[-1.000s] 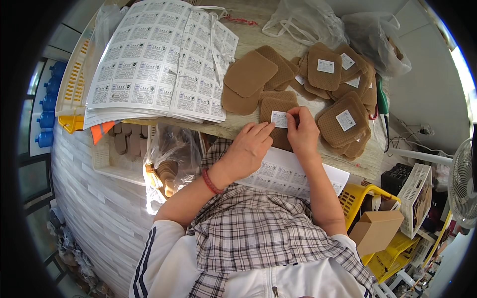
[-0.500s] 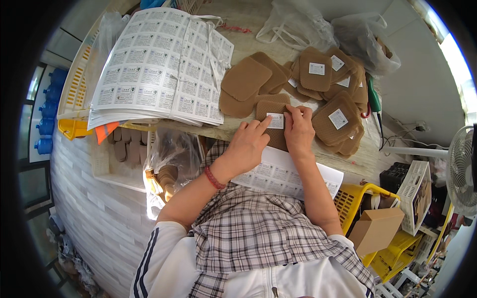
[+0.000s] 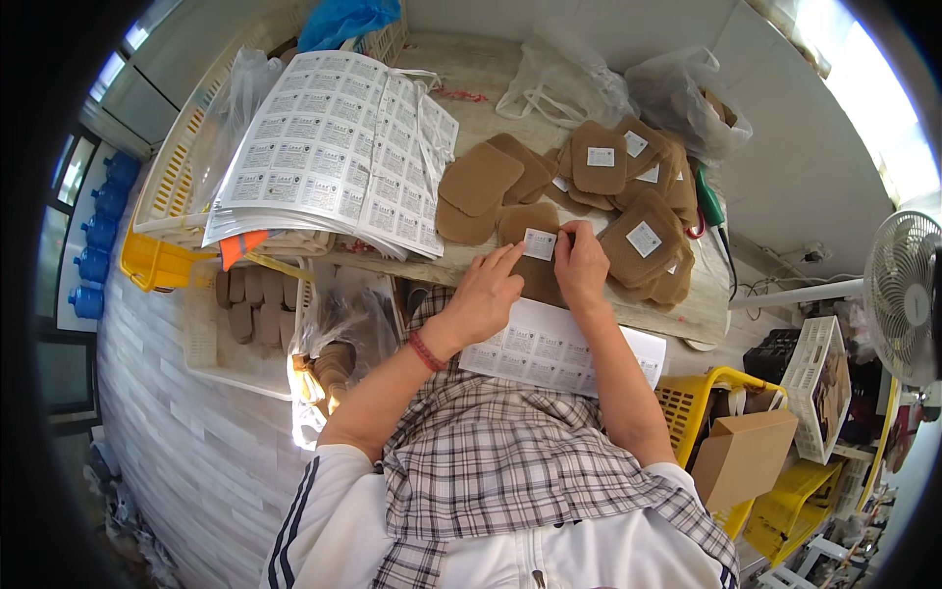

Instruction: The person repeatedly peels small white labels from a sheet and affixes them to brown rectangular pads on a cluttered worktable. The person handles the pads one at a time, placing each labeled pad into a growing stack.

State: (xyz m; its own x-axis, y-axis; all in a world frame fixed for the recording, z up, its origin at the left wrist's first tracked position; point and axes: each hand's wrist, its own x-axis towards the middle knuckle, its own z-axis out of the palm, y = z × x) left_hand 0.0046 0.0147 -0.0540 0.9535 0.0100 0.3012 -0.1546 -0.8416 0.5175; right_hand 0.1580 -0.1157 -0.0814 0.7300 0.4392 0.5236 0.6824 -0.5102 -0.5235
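A brown textured pad [image 3: 527,217] with rounded corners lies at the table's front edge, a small white printed label [image 3: 539,243] on its face. My left hand [image 3: 483,297] has its fingers stretched out, their tips at the label's left edge. On the other side, my right hand [image 3: 582,263] is closed in a pinch at the label's right edge, its thumb partly hidden. Beneath my hands, a sheet of printed labels [image 3: 525,346] rests across my lap. Labelled brown pads [image 3: 643,239] are piled to the right, and plain ones [image 3: 481,180] lie at the left.
A thick stack of label sheets [image 3: 309,142] covers the table's left side. Clear plastic bags [image 3: 569,79] sit at the back, with a green-handled tool [image 3: 708,201] at the right edge. A yellow crate [image 3: 687,398], a cardboard box [image 3: 743,456] and a fan [image 3: 903,299] stand to the right.
The view has shifted, so the table sits slightly differently in it. My left fingertips have drawn back from the label's face to its edge. My right hand stays at the label's right side.
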